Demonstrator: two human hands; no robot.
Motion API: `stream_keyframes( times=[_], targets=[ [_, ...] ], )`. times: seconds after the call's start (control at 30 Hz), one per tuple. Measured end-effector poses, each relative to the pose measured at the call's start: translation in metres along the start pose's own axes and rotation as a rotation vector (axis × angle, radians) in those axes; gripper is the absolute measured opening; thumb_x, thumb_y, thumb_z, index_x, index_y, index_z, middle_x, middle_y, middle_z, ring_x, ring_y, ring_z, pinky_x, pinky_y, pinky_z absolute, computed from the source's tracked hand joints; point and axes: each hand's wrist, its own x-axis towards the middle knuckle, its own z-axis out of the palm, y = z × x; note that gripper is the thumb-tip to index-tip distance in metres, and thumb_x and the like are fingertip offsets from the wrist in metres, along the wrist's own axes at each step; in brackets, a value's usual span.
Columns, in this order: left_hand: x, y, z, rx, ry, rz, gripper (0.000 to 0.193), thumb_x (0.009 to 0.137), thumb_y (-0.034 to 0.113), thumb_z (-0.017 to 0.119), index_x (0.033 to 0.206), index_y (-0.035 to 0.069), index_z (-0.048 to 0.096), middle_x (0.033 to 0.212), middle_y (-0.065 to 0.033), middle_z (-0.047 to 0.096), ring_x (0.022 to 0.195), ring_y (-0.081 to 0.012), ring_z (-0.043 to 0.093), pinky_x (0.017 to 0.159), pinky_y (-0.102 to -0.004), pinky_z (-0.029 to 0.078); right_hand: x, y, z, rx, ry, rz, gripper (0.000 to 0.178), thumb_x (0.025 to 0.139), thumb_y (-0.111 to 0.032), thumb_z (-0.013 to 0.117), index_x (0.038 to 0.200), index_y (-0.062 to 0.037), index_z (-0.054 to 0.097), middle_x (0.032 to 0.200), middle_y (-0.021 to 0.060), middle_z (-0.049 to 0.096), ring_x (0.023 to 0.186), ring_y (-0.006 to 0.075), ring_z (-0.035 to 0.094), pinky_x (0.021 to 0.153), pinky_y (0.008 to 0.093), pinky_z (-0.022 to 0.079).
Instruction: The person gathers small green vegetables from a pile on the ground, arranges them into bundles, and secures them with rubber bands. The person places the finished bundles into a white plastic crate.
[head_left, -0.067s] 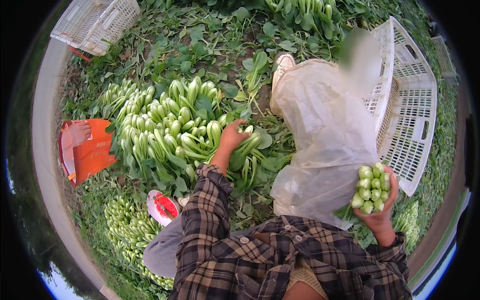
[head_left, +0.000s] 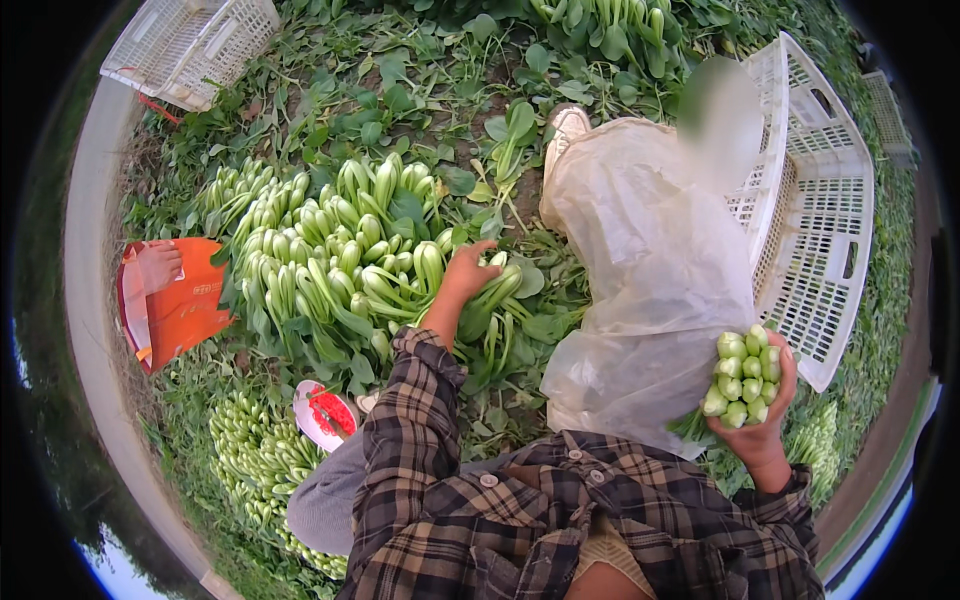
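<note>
My right hand point(head_left: 765, 440) is closed round a bunch of bok choy point(head_left: 742, 378), pale green stem ends facing up and leaves hanging below. On the left lies a large pile of bok choy point(head_left: 345, 240) with pale stems and dark leaves. Reaching to its right edge, my left hand point(head_left: 465, 272) has thumb and fingers apart beside a loose bok choy plant point(head_left: 495, 290). The fingertips are at or very near its stem base; firm contact is hard to tell. A cloudy plastic sheet point(head_left: 650, 290) covers my right leg, between the two hands.
A white plastic crate point(head_left: 825, 220) stands at the right, another white crate point(head_left: 200, 50) far left. Beside the pile lie an orange bag point(head_left: 188, 300), with a hand showing on it, and a pale dish point(head_left: 305, 405) of red strips. More bok choy point(head_left: 250, 450) lies lower left.
</note>
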Motion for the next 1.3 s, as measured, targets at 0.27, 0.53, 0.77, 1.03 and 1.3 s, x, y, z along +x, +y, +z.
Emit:
stream_keyframes(
  times=[0.27,0.53,0.77,1.03,1.3],
  targets=[
    [-0.015,0.003,-0.005,-0.229,-0.079,0.117,0.031,0.076,0.015,0.069,0.102,0.007,0.055,0.111,-0.0089,0.057,0.106,-0.0236,0.052,0.098,-0.0339,0.037,0.002,-0.001,0.002,-0.024,0.014,-0.016,0.108,0.063,-0.025,0.084,0.143,-0.0051,0.014,0.131,0.0256,0.040,0.115,0.0377,0.048,0.098,0.0480,0.039],
    [0.007,-0.012,-0.014,0.033,0.482,-0.221,0.047,0.075,0.023,0.074,0.114,0.001,0.060,0.093,-0.0176,0.066,0.081,-0.0313,0.064,0.074,-0.0411,0.049,0.004,-0.002,0.000,0.028,-0.001,-0.024,0.110,0.062,-0.023,0.085,0.144,-0.0057,0.013,0.132,0.0260,0.039,0.116,0.0374,0.048,0.098,0.0472,0.041],
    [0.018,-0.025,0.000,-0.017,0.286,-0.332,0.052,0.069,0.022,0.075,0.115,0.003,0.062,0.095,-0.0170,0.068,0.086,-0.0288,0.066,0.075,-0.0385,0.050,0.009,-0.006,-0.005,0.052,-0.038,-0.025,0.113,0.059,-0.021,0.087,0.144,-0.0077,0.014,0.133,0.0259,0.038,0.118,0.0376,0.046,0.099,0.0465,0.040],
    [-0.047,0.059,-0.055,-0.567,0.346,0.049,0.030,0.077,0.002,0.071,0.105,0.008,0.065,0.095,0.0037,0.060,0.083,-0.0070,0.054,0.075,-0.0227,0.045,0.009,-0.008,-0.006,0.185,-0.039,0.051,0.111,0.053,-0.009,0.087,0.143,-0.0096,0.022,0.138,0.0220,0.038,0.125,0.0397,0.042,0.104,0.0471,0.037],
    [-0.123,0.231,-0.102,-0.293,0.377,0.515,0.026,0.081,0.002,0.069,0.106,0.005,0.064,0.103,-0.0019,0.064,0.090,-0.0109,0.059,0.081,-0.0241,0.047,0.005,-0.004,-0.007,0.270,0.025,-0.036,0.105,0.055,-0.012,0.086,0.141,-0.0051,0.026,0.136,0.0184,0.041,0.127,0.0384,0.040,0.106,0.0462,0.035]
  ],
)
